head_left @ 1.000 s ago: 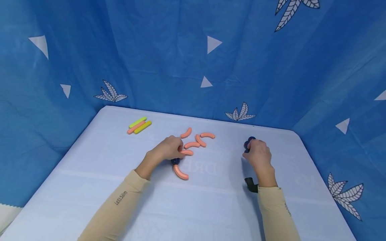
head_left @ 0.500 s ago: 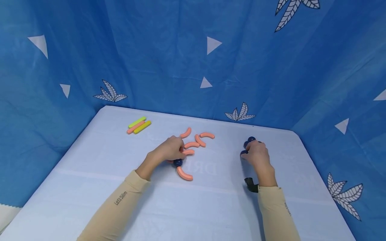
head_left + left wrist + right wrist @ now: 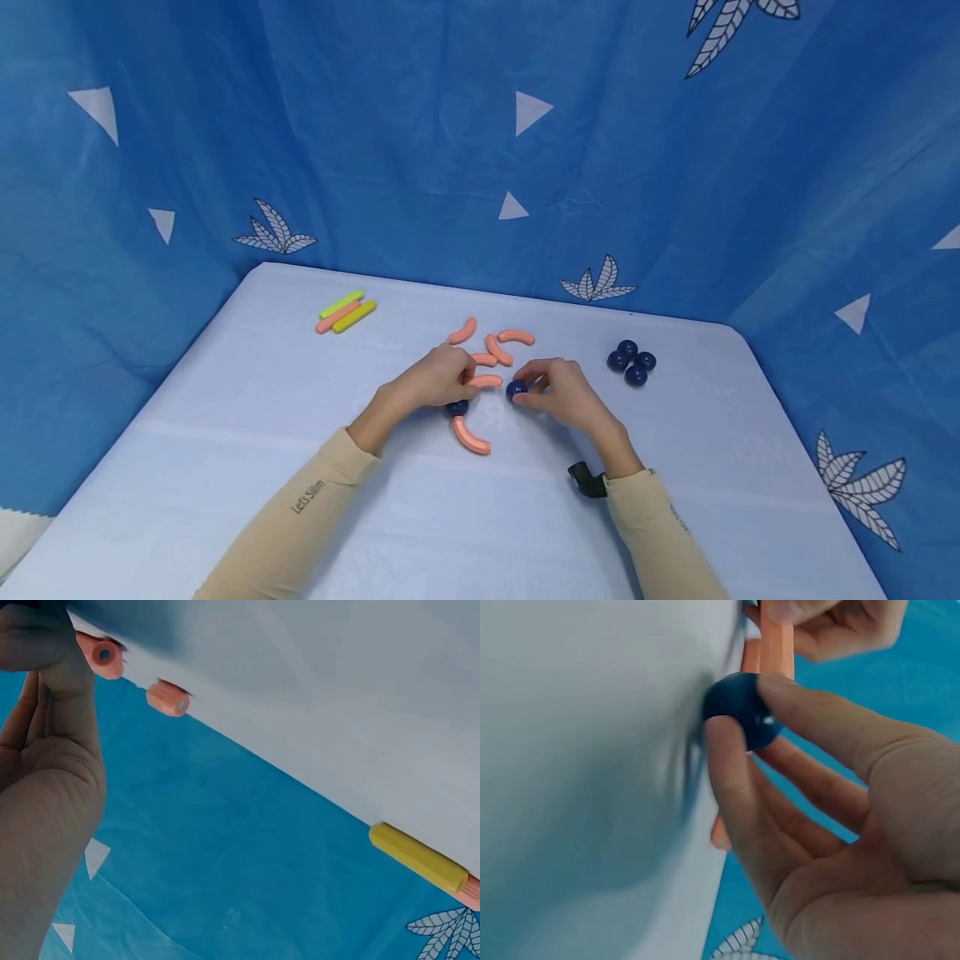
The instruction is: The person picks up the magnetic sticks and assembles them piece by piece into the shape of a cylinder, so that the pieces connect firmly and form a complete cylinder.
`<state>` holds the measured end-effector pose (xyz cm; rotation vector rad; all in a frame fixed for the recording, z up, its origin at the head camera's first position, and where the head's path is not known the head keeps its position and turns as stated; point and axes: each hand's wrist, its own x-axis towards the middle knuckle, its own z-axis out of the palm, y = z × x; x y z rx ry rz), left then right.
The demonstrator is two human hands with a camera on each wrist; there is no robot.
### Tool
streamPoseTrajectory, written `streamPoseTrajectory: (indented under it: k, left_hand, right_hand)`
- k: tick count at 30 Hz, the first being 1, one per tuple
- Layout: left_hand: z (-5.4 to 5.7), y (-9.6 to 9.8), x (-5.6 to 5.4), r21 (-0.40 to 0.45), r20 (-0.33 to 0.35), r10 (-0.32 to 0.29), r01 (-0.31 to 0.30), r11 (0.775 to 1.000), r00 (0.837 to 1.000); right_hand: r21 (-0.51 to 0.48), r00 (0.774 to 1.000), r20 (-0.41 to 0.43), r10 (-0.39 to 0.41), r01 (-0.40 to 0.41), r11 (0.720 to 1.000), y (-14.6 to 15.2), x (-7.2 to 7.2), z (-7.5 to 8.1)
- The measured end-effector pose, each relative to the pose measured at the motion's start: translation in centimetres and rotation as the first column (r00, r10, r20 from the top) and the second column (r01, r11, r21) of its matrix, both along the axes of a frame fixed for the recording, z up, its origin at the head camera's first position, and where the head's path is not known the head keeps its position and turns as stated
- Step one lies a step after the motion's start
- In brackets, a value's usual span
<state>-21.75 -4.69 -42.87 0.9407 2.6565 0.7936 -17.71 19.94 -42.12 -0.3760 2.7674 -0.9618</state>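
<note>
My left hand (image 3: pixel 442 377) pinches a curved orange stick (image 3: pixel 491 381) that points right, toward my right hand. Just below these fingers sits a dark blue ball (image 3: pixel 457 408), with another curved orange stick (image 3: pixel 472 437) running down from it; the fingers partly cover this joint. Between thumb and fingertips, my right hand (image 3: pixel 564 392) pinches a second dark blue ball (image 3: pixel 516 391). In the right wrist view that ball (image 3: pixel 739 701) is close to the end of the left hand's orange stick (image 3: pixel 778 652).
Several loose curved orange sticks (image 3: pixel 516 337) lie behind the hands. A cluster of dark blue balls (image 3: pixel 636 376) rests at the right. Straight yellow, orange and green sticks (image 3: pixel 355 317) lie together at the back left of the white table (image 3: pixel 480 533). Blue curtain (image 3: pixel 420 167) surrounds the table's back and sides.
My right hand has taken a blue ball from the cluster and carried it left, beside the left hand's stick. My left hand has shifted slightly right with its joined pieces.
</note>
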Motion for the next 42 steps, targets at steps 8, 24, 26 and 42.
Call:
streamPoseTrajectory:
  k: [8, 24, 26, 42]
  left_hand:
    - [0.1, 0.4, 0.2, -0.039, -0.019, 0.016, -0.016, 0.999, 1.0]
    - [-0.5, -0.5, -0.2, 0.025, 0.012, 0.01, -0.01, 1.0, 1.0]
    - [-0.4, -0.7, -0.3, 0.001, 0.017, 0.021, -0.021, 1.0, 1.0]
    - [-0.5, -0.9, -0.6, -0.05, 0.019, 0.021, -0.02, 0.999, 1.0]
  right_hand:
    - [-0.036, 1.0, -0.001, 0.023, -0.023, 0.999, -0.8, 0.0, -0.3]
    - [0.106, 0.892, -0.203, -0.403, 0.429, 0.897, 8.7, 0.1, 3.5]
    - [0.127, 0.871, -0.203, -0.448, 0.477, 0.87, 9.7, 0.3, 3.7]
    - [0.217, 0.859, 0.022, -0.512, 0.496, 0.841, 12.6, 0.1, 2.3]
